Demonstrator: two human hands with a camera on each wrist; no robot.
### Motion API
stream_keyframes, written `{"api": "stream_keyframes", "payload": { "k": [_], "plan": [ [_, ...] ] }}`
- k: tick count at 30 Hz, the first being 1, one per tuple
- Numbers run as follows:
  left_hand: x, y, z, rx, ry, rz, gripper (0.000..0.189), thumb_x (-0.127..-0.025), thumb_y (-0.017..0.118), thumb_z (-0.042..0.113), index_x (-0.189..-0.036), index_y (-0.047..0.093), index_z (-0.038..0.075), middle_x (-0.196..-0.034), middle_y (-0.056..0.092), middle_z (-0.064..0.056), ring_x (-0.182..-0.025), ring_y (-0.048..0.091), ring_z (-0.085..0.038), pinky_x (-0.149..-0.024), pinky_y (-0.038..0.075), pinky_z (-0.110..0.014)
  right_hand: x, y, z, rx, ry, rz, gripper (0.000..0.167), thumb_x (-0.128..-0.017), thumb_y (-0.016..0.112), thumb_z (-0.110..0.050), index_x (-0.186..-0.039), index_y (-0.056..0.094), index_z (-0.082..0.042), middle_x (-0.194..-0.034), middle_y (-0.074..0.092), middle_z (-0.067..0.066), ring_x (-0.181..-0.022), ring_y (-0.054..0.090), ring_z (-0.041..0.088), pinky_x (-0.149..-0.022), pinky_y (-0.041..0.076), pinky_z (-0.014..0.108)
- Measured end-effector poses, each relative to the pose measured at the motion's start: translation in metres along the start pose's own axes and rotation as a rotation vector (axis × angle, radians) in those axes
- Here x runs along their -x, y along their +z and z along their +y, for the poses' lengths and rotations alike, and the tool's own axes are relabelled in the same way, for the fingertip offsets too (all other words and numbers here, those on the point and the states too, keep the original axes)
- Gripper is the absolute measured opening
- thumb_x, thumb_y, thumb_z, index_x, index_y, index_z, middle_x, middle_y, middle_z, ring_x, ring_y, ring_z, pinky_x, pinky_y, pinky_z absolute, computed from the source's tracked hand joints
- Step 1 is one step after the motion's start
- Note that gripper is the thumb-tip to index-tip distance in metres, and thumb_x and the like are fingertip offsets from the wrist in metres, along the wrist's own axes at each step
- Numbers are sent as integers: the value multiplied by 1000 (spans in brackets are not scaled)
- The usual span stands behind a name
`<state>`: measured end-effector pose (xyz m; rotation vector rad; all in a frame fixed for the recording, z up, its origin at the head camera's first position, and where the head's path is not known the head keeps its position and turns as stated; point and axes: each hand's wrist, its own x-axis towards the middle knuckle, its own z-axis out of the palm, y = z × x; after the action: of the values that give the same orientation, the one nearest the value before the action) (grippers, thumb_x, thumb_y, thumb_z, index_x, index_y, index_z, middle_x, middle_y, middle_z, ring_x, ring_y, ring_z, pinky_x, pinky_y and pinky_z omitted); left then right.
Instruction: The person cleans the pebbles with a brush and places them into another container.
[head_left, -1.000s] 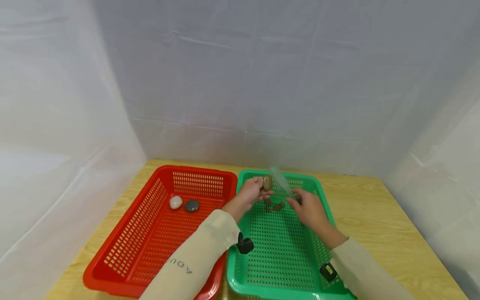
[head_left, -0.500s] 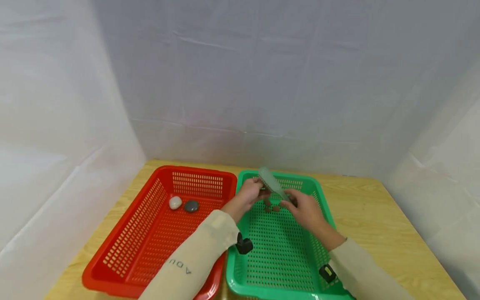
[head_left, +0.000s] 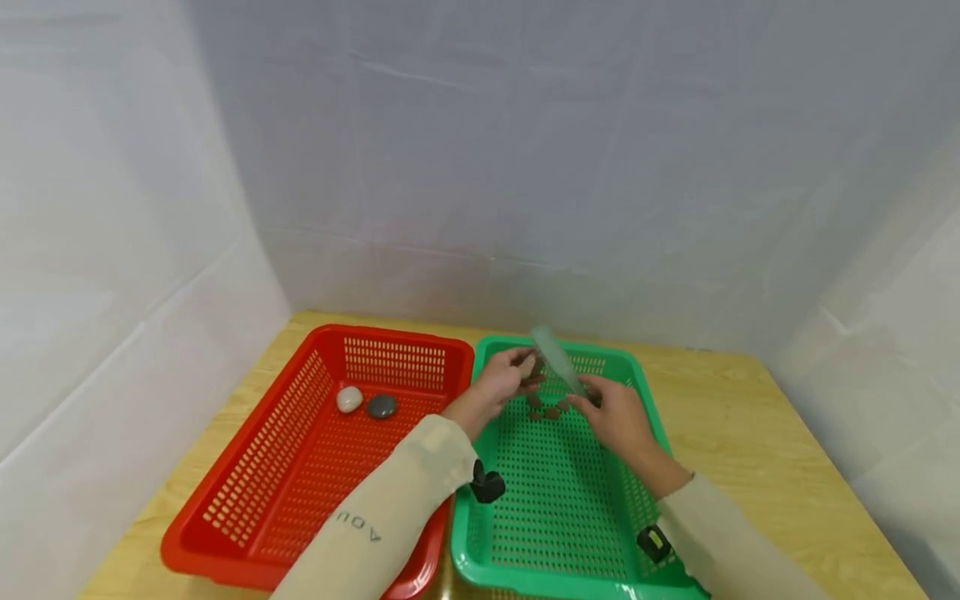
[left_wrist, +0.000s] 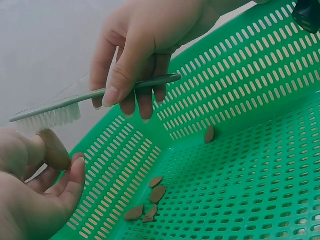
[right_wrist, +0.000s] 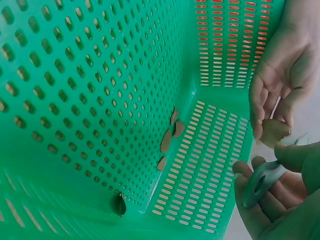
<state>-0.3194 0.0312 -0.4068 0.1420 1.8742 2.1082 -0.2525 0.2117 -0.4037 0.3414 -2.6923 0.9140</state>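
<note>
My left hand pinches a smooth brown stone over the far end of the green basket. In my right hand is a pale green brush, gripped by its handle between thumb and fingers. White bristles point down, with their tips right at the top of the stone in the left wrist view. Below the hands, several small flat brown stones lie on the basket floor near its far wall. The right wrist view shows a hole in the end of the brush handle.
To the left, a red basket stands close beside the green one. It holds a white stone and a dark grey stone. Both baskets sit on a wooden table, with white sheeting hanging behind and at the sides.
The brush head swung left over the stone, then back up and right a little. My left hand has turned the stone slightly. Both hands stay over the far end of the green basket.
</note>
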Motion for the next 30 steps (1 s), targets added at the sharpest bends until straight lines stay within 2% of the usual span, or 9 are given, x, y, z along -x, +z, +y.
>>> {"api": "stream_keyframes", "payload": {
  "k": [4,8,12,15,18,22,26,30],
  "plan": [
    [1,0,1,-12,-1,0,39,-104,46,11,-141,48,2,-132,53,-20,-112,61,-33,-87,56,-33,0,0,2,-4,41,33,37,-92,69,-15,-122,64,4,-78,70,10,-58,56,13,-51,46,29],
    [2,0,4,11,-19,0,39,-106,39,14,-143,46,5,-133,51,-23,-115,60,-35,-87,56,-34,-1,0,4,-20,66,65,37,-94,66,-15,-124,61,5,-83,71,14,-61,59,15,-50,46,29],
    [3,-1,5,64,-55,-2,44,-108,32,20,-149,37,4,-139,47,-25,-113,62,-33,-81,57,-28,-1,1,4,-27,35,81,37,-94,66,-17,-125,61,4,-85,72,14,-64,62,16,-52,48,29],
    [3,-1,4,94,-68,-13,47,-108,34,23,-151,31,3,-141,47,-23,-110,64,-30,-85,57,-30,0,2,3,-36,-17,73,37,-93,67,-17,-124,62,3,-83,71,11,-63,60,15,-53,47,29],
    [2,-1,2,107,-66,-21,46,-108,37,21,-150,33,2,-137,51,-23,-108,65,-30,-89,55,-34,1,3,3,-28,-59,40,36,-93,68,-16,-124,62,1,-78,70,6,-60,56,11,-51,45,28],
    [1,0,1,125,-64,-16,40,-107,34,13,-146,41,1,-131,56,-24,-108,65,-32,-89,56,-37,1,5,3,-20,-65,-24,36,-92,69,-17,-124,63,-2,-75,68,3,-57,52,7,-49,42,25],
    [1,0,3,125,-49,-12,39,-107,32,9,-143,44,1,-128,59,-24,-107,65,-33,-88,56,-38,0,4,2,-23,-53,-47,39,-91,70,-18,-126,63,-2,-72,66,4,-55,50,11,-48,40,27],
    [1,-1,4,117,-58,-20,41,-108,32,13,-147,40,4,-129,58,-23,-109,64,-33,-91,55,-39,0,3,1,-39,-47,-32,38,-92,69,-17,-125,62,0,-81,71,7,-65,63,16,-54,49,29]
  ]
}}
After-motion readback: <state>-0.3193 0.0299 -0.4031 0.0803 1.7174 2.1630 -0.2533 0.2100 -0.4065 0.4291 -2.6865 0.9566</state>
